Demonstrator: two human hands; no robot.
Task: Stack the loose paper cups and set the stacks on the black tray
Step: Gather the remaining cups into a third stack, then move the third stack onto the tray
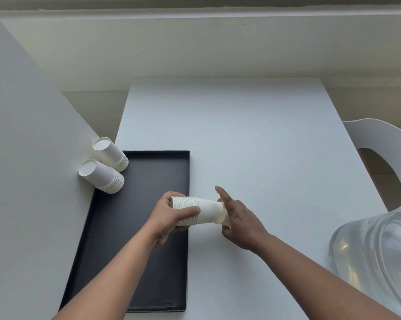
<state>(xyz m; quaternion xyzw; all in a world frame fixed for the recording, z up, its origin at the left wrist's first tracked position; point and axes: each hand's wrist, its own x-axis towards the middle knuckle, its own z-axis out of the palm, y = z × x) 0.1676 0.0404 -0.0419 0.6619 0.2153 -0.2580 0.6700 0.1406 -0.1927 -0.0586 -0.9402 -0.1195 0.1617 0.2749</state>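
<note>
Gripping is being done chiefly by the left hand (172,218), which is wrapping thumb and fingers around the ribbed, many-rimmed end of a horizontal stack of paper cups (198,212); the right hand (237,221) is pressing against the opposite, smooth end of that stack with its fingers partly open and the index finger pointing up; whether it is actually clasping the end cup cannot be told. The held stack is hovering at centre frame, over the right rim of the black tray (148,227), and is lying on its side; its body is matte off-white paper, tapering, with closely packed rolled rims forming fine ridges.

The tray is a shallow rectangle with low upright walls and a dull, dark floor; it is lying on the white table (252,146), at lower left of centre.

Two finished stacks are standing upside down in the tray's far left corner: a far stack (110,154) and a near stack (101,176), flat round bases facing up; they are sitting just beside each other and are leaning toward a white panel (22,135) at the left.

A white moulded chair (384,144) is standing at right; a clear, glossy plastic bag (379,255) is lying at lower right.
</note>
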